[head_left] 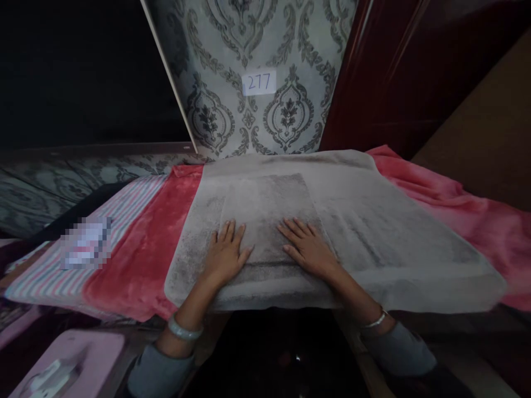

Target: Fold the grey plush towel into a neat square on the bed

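A grey plush cloth (373, 221) lies spread over a pink blanket (141, 243) on a raised surface. On top of it, near the front edge, sits a smaller folded grey piece (265, 210). My left hand (226, 251) rests flat on the folded piece's left front corner, fingers stretched out. My right hand (307, 246) lies flat on its right front part, fingers spread. Neither hand grips anything. A pale bangle is on my left wrist, a silver one on my right.
A striped cloth (124, 210) lies left of the pink blanket, with a blurred-out patch (85, 243) on it. Patterned wallpaper with a "277" label (259, 83) rises behind. A dark red panel (394, 72) stands at the right. A pink object (62, 362) sits at lower left.
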`<state>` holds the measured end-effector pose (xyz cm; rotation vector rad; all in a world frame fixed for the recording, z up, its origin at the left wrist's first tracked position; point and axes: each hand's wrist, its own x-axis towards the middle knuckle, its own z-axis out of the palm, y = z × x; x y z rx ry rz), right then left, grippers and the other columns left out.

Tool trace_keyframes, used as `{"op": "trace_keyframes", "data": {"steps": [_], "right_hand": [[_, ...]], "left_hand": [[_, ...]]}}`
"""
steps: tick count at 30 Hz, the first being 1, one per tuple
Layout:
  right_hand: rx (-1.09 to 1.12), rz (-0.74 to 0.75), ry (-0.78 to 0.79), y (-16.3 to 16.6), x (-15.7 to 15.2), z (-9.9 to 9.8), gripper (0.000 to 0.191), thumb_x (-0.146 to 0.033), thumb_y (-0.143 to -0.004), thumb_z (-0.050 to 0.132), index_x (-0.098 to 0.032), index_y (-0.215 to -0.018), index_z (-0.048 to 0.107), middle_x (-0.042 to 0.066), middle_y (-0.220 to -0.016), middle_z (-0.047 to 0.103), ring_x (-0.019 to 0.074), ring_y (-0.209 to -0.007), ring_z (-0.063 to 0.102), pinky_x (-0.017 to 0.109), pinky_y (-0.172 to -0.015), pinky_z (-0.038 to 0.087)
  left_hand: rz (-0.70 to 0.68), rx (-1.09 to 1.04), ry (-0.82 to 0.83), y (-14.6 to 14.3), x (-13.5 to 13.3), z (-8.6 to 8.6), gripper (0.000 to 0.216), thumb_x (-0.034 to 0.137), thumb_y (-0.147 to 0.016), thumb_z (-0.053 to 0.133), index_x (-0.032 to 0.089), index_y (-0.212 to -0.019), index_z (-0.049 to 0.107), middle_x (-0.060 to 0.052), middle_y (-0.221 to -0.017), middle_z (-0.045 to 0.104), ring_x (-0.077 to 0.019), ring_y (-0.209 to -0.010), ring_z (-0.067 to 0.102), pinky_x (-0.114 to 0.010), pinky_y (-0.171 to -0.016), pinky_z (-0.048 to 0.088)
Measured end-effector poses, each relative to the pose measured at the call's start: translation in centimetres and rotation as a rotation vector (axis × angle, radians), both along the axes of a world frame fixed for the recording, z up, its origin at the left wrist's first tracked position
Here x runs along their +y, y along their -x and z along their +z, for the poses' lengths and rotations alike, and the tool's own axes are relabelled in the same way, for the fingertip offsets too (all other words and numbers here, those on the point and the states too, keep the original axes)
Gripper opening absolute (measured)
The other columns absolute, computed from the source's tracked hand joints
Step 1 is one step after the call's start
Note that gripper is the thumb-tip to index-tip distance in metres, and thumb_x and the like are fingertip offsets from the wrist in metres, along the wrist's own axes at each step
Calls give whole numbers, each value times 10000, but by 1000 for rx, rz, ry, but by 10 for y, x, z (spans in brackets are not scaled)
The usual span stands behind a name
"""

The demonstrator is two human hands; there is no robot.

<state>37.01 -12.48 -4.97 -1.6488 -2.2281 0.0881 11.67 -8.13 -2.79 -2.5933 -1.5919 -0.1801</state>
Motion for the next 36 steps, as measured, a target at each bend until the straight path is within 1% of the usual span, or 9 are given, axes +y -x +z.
{"op": "trace_keyframes", "data": {"steps": [4, 8, 10, 13, 17, 20, 23, 31, 36], "right_hand": [[52, 49, 39, -11, 4, -5, 536, -439, -996, 417, -320, -1518, 381, 34, -1595, 287, 286, -1478, 218, 556, -1166, 256], [200, 84, 26, -29, 31, 1, 533, -391, -960, 468, -257, -1476, 462, 73, -1495, 468, 255, -1383, 420, 476, -1137, 355], [223, 5, -25, -31, 53, 12, 517, -364, -959, 452, -218, -1454, 493, 90, -1453, 517, 246, -1345, 470, 443, -1139, 362], [134, -149, -57, -22, 83, 27, 533, -369, -962, 462, -187, -1462, 483, 115, -1501, 454, 283, -1399, 392, 469, -1150, 335], [-31, -209, -41, -8, 99, 24, 546, -410, -991, 420, -254, -1514, 397, 80, -1580, 327, 328, -1447, 286, 572, -1132, 293], [-73, -182, -25, -7, 97, 11, 543, -444, -1010, 370, -285, -1530, 360, 60, -1597, 290, 319, -1449, 282, 585, -1135, 264], [-70, -190, -26, -10, 96, 6, 540, -464, -1016, 356, -294, -1528, 362, 55, -1598, 290, 310, -1453, 274, 570, -1141, 252], [-67, -253, 26, -10, 97, 7, 565, -484, -1023, 323, -255, -1539, 348, 55, -1603, 280, 286, -1467, 241, 500, -1170, 212], [-62, -294, 136, -13, 101, 17, 573, -438, -1019, 354, -199, -1540, 346, 87, -1601, 275, 267, -1471, 240, 455, -1175, 222]], "left_hand": [[6, -29, -7, 28, 2, 1, 591, 460, -981, 366, 132, -1470, 421, -179, -1553, 377, -309, -1455, 327, -597, -1141, 300], [-9, -80, -44, 28, 29, 21, 433, 375, -974, 395, 193, -1312, 595, -141, -1399, 583, -295, -1376, 454, -585, -1129, 321], [-35, -100, -60, 8, 49, 33, 429, 353, -967, 412, 193, -1332, 572, -149, -1436, 546, -293, -1382, 447, -565, -1127, 333], [-79, -96, -10, -34, 79, 42, 523, 372, -960, 437, 172, -1443, 448, -175, -1561, 370, -295, -1447, 345, -542, -1135, 329], [-86, -70, 31, -65, 99, 27, 575, 439, -978, 383, 221, -1509, 357, -152, -1609, 274, -314, -1489, 241, -610, -1150, 251], [-67, -64, 24, -65, 101, 13, 585, 488, -987, 331, 257, -1524, 333, -150, -1611, 273, -322, -1490, 234, -631, -1146, 230], [-29, -61, 19, -61, 101, 10, 615, 532, -981, 311, 247, -1526, 333, -174, -1606, 275, -328, -1491, 229, -620, -1148, 225], [240, -24, 50, -49, 110, 14, 736, 620, -953, 225, 162, -1518, 342, -215, -1588, 296, -351, -1487, 222, -635, -1138, 223], [279, 7, 132, -34, 119, 28, 744, 604, -937, 277, 98, -1465, 412, -236, -1560, 340, -405, -1449, 284, -637, -1123, 243]]}}
